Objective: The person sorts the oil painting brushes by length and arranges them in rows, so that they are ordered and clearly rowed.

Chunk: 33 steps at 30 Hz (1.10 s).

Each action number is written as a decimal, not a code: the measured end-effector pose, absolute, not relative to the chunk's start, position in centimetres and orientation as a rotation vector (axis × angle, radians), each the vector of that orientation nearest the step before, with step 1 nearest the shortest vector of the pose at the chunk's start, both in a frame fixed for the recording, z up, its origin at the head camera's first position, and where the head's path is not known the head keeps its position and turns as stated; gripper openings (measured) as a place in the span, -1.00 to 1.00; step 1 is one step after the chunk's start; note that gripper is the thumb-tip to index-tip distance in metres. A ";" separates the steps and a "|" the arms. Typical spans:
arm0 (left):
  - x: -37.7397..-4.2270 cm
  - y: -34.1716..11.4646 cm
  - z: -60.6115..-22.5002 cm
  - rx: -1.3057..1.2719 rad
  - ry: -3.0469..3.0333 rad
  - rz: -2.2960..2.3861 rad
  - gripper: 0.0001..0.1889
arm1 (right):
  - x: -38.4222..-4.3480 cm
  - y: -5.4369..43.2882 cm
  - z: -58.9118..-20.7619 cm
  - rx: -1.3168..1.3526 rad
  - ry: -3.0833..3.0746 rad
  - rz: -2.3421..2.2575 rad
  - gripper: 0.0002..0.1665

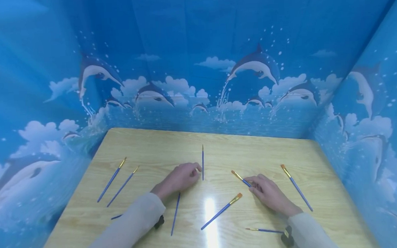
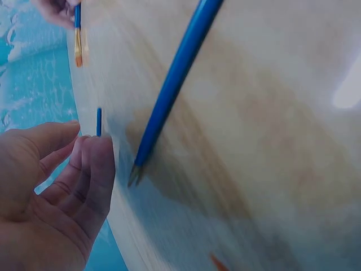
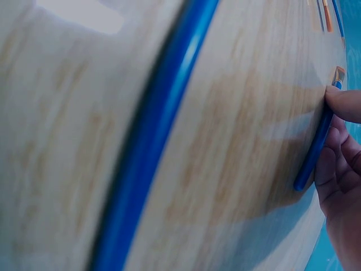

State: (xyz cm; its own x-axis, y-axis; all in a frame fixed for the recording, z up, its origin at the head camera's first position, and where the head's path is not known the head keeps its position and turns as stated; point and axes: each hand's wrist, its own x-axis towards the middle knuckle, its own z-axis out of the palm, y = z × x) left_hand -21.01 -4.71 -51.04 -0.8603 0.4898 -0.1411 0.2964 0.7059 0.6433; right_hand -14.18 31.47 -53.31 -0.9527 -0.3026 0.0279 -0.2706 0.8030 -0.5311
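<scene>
My right hand [image 1: 268, 193] pinches a flat paintbrush [image 1: 240, 178] by its blue handle; its gold ferrule and brown bristles point up and left. The right wrist view shows the thumb on one side of this handle [image 3: 317, 144] and fingers on the other. My left hand [image 1: 182, 178] hovers low over the table with fingers loosely bent, its fingertips beside a thin paintbrush [image 1: 202, 163] that lies bristles away from me. In the left wrist view, a gap shows between thumb and fingers, and this brush's blue handle [image 2: 99, 120] is just beyond the fingertips.
Other paintbrushes lie about the wooden table [image 1: 254, 151]: two at the left [image 1: 112, 180], one under the left forearm [image 1: 175, 214], a flat one in the middle [image 1: 220, 213], one near the right wrist [image 1: 265, 230], one at right [image 1: 297, 188]. Dolphin-print curtains [image 1: 187, 34] surround the table.
</scene>
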 end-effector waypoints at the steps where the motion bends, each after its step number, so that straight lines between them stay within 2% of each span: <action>1: -20.7 -4.7 -51.1 0.638 2.616 0.898 -0.72 | -14.2 31.5 -53.3 -0.466 2.929 -0.848 -0.55; 15: -15.9 -2.2 -51.4 0.814 2.530 0.856 -0.72 | -13.9 31.2 -53.0 -0.447 2.930 -0.842 -0.55; 33: -13.4 0.8 -51.7 0.905 2.623 0.545 -0.52 | -14.0 31.4 -53.2 -0.481 2.937 -0.835 -0.55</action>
